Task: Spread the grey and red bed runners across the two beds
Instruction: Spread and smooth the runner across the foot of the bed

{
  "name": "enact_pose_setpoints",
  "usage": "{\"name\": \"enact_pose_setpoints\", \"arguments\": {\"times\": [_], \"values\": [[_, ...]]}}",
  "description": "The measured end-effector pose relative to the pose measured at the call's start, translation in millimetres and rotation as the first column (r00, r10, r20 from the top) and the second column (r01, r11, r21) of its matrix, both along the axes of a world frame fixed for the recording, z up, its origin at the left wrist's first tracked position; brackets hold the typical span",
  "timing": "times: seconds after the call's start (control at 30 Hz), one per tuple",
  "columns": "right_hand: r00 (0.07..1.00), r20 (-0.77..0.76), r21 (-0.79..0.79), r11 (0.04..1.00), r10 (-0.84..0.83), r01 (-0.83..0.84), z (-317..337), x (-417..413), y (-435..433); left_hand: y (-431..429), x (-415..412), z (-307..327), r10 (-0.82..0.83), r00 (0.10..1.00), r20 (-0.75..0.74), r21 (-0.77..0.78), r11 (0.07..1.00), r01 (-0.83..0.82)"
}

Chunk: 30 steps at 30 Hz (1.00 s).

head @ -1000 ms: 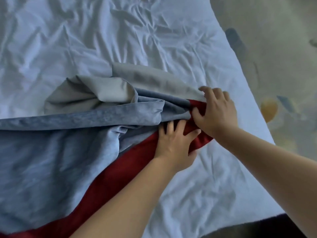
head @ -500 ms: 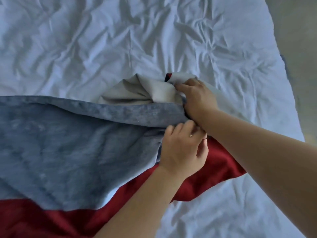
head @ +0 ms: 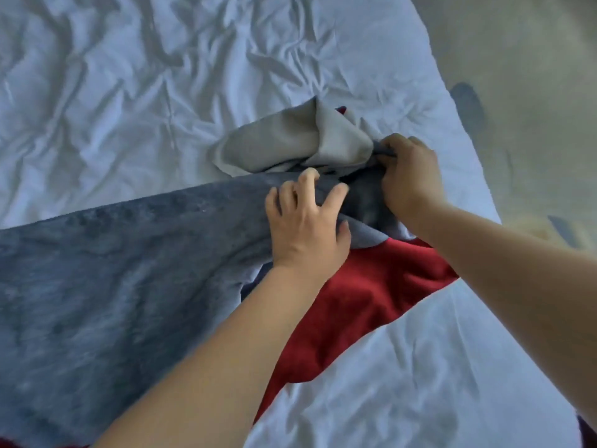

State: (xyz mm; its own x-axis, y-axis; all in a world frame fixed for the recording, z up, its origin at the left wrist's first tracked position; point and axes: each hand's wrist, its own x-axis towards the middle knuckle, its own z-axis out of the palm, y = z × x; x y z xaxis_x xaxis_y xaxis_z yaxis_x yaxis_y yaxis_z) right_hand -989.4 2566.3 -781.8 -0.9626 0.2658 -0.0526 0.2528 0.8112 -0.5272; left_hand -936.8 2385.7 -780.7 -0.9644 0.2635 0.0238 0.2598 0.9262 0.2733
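Note:
A grey and red bed runner (head: 113,286) lies across the white bed (head: 161,92), its grey plush face up on the left and its red band (head: 365,295) showing at the near right. Its right end is bunched, with the pale lining (head: 290,140) turned up in a fold. My left hand (head: 307,227) rests on the grey cloth beside the bunch, fingers spread and slightly bent. My right hand (head: 410,176) grips the bunched end of the runner at its right side.
The wrinkled white sheet covers the whole bed. The bed's right edge (head: 458,130) runs diagonally, with patterned beige carpet (head: 533,92) beyond it. A dark strip shows at the lower right corner.
My left hand let go of the fold and now lies spread on the grey cloth. My right hand shifted right along the bunched end, and more red band lies uncovered.

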Motion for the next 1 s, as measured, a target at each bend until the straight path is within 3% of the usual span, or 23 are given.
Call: {"name": "enact_pose_setpoints", "arguments": {"times": [0.13, 0.23, 0.33, 0.43, 0.57, 0.7, 0.77, 0.9, 1.0], "values": [[0.947, -0.008, -0.053, 0.946, -0.320, 0.319, 14.3, 38.5, 79.1, 47.4, -9.6, 2.6, -0.105, 0.994, 0.044, -0.070, 0.992, 0.108], [0.883, 0.028, -0.075, 0.880, -0.468, 0.468, 21.2, 77.6, 119.0, 80.3, -6.7, 2.2, -0.180, 0.983, 0.042, -0.081, 0.980, 0.182], [0.857, 0.033, -0.073, 0.854, -0.515, 0.516, 23.0, 119.4, 132.1, 109.2, 0.8, -2.2, -0.261, 0.964, 0.048, -0.082, 0.961, 0.265], [0.838, 0.082, -0.213, 0.812, -0.539, 0.543, 19.0, 145.3, 129.9, 127.9, 12.0, -6.7, -0.317, 0.946, 0.066, -0.113, 0.940, 0.322], [0.805, 0.147, -0.412, 0.704, -0.575, 0.578, 14.6, 152.9, 127.5, 128.7, 9.8, -6.4, -0.260, 0.961, 0.100, -0.099, 0.958, 0.269], [0.774, 0.357, -0.165, 0.780, -0.523, 0.603, -2.2, 148.6, 127.1, 114.1, -29.9, 4.0, -0.252, 0.966, 0.065, -0.127, 0.958, 0.258], [0.760, 0.423, -0.148, 0.790, -0.493, 0.595, -9.8, 145.4, 125.6, 110.2, -57.8, 11.3, -0.273, 0.961, 0.046, -0.176, 0.945, 0.277], [0.820, 0.285, -0.088, 0.838, -0.496, 0.538, -17.3, 145.6, 128.7, 110.8, -102.9, 18.8, -0.090, 0.980, 0.176, -0.145, 0.983, 0.116], [0.802, 0.183, -0.082, 0.805, -0.568, 0.588, -16.7, 156.5, 130.7, 106.8, -119.7, 11.6, 0.090, 0.944, 0.316, -0.100, 0.993, -0.062]]}}
